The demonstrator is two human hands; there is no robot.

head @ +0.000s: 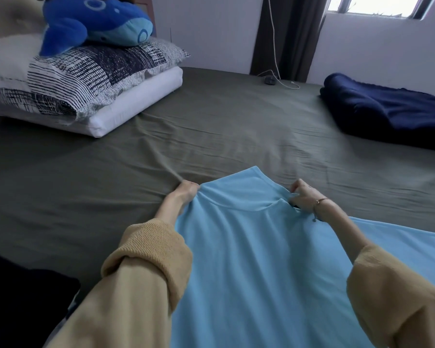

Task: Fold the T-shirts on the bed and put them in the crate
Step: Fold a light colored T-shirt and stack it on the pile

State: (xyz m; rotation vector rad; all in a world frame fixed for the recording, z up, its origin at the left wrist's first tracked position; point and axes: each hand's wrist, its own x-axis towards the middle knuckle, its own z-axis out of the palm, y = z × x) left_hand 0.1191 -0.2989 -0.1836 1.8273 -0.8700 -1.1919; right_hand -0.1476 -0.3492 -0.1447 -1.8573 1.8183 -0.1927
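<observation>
Gripping the light blue T-shirt (256,259) at both shoulders, left hand (185,193) and right hand (304,197) clamping fabric; spreading it flat, needing folding next.

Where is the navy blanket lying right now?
In the head view, the folded navy blanket lies at the bed's far right edge, below the window, apart from the light blue T-shirt.

Smooth matt cloth T-shirt (256,259), creased bedsheet (211,126)

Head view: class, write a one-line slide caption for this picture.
Both hands, left hand and right hand, grip the shoulders of a light blue T-shirt over the olive bed sheet.
</observation>
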